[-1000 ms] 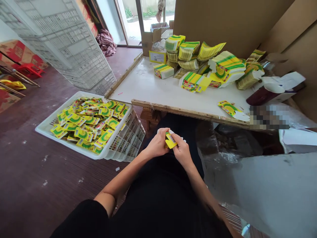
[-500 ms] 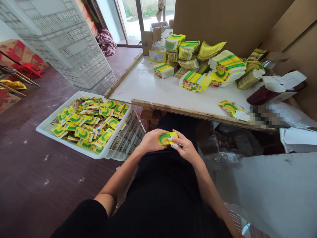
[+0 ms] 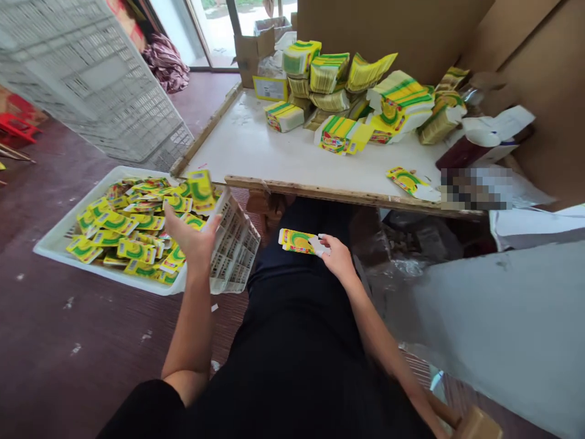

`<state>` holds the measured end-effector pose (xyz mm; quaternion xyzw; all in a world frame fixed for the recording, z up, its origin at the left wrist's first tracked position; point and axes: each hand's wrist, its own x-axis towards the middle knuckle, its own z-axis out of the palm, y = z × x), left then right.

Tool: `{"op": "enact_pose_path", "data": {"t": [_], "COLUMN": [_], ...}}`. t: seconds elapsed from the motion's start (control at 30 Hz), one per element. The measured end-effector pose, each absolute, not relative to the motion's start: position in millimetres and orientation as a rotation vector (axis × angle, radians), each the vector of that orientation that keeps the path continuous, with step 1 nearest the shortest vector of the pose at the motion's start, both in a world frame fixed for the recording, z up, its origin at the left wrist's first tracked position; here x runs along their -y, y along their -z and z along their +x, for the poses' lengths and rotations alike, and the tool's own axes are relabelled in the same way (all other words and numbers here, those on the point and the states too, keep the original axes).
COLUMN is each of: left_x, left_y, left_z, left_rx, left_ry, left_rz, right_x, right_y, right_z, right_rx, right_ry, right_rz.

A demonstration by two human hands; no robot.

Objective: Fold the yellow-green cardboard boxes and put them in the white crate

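Over the near right edge of the white crate (image 3: 50, 244), my left hand (image 3: 194, 235) is spread with fingers apart, holding nothing. Just beyond its fingertips a small yellow-green box (image 3: 201, 190), blurred by motion, appears in the air above the crate. Many similar yellow-green boxes (image 3: 137, 250) lie heaped inside. Above my lap, my right hand (image 3: 339, 259) pinches the right end of a flattened yellow carton (image 3: 297, 240), with its printed side up and a pale flap at the left end. White wraps cover some fingertips of this hand.
Stacks of flat yellow cartons (image 3: 402, 103) stand on the white table (image 3: 219, 146), whose wooden edge (image 3: 320, 190) runs before me. One loose carton (image 3: 409, 182) lies near a dark red cup (image 3: 466, 146). Tall white crates (image 3: 105, 79) rise at the left; a grey surface (image 3: 479, 317) is at the right.
My left hand has moved left from my lap to the crate and let go of a small box. My right hand now holds a flat carton alone. The view has shifted to the right.
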<state>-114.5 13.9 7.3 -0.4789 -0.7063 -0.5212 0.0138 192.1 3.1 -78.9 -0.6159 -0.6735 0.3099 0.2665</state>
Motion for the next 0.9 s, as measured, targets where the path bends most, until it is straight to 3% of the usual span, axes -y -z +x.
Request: {"op": "enact_pose_path", "data": {"t": [0.37,0.63,0.73,0.9], "left_x": [-10,-8,-7,-9], "left_y": [35,44,51,45], "left_z": [-49,-46,-34,12], "left_rx": [2.282,2.362,2.475,2.421], "left_ry": [1.608,1.644,1.954,3.054], "left_rz": [-2.316,-2.403,-2.313,-1.932], "right_x": [-9,-7,-1,6], "right_y": [84,83,74,47], "right_z": [173,171,167,151], "right_rx": [2.146,2.058,1.774,1.385], "right_ry": [-0.719,-0.745,-0.901,-1.235], "right_rz": [-1.660,-1.666,-1.635,-1.330]}}
